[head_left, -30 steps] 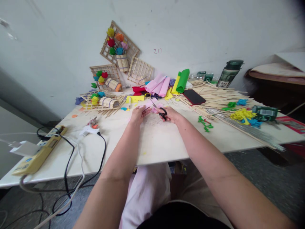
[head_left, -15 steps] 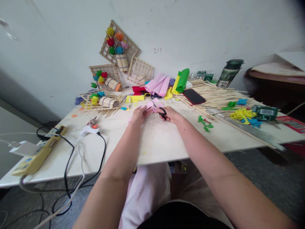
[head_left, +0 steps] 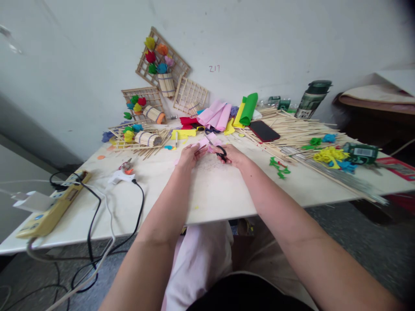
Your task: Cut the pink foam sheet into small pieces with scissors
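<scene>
Black-handled scissors (head_left: 221,153) are in my right hand (head_left: 229,154), its fingers wrapped round the handles, with the blades pointing up and to the left. My left hand (head_left: 192,155) is closed on a small piece of pink paper (head_left: 196,146) just left of the blades. More pink paper (head_left: 214,139) lies on the white table (head_left: 223,190) behind the blades. The exact meeting of blades and paper is too small to make out.
Behind my hands are rolled pink (head_left: 218,115) and green paper (head_left: 249,109). A phone (head_left: 264,131) and many thin sticks (head_left: 292,129) lie to the right. A power strip (head_left: 55,205) with cables and a glue gun (head_left: 121,175) are at the left.
</scene>
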A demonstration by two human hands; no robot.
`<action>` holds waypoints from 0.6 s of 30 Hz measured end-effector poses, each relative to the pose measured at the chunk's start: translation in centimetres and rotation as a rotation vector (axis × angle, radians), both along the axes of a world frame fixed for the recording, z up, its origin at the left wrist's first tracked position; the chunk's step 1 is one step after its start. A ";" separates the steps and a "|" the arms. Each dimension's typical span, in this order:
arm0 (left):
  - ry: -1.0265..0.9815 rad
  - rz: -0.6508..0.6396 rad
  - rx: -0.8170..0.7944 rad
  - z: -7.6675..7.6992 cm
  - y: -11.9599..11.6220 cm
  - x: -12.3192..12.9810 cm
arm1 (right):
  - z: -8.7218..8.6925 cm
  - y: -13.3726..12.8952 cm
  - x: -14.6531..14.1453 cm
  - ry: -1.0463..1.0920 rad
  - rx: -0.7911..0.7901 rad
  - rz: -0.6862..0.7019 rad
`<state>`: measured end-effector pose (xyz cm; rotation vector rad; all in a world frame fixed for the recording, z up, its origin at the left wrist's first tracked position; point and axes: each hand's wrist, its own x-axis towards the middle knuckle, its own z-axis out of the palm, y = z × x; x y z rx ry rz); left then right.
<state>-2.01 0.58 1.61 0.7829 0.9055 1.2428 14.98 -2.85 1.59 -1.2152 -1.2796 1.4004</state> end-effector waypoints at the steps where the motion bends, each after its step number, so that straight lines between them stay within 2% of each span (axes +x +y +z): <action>1: 0.001 -0.001 -0.001 0.0 0.0 0.0 | 0.0 0.0 0.0 0.005 -0.001 -0.003; 12: -0.006 0.015 -0.011 0.2 -0.1 0.0 | 0.3 -0.1 -0.1 -0.036 0.005 -0.058; 18: 0.073 0.002 -0.048 0.5 -0.3 0.1 | 0.9 -0.5 -0.2 -0.075 0.036 -0.118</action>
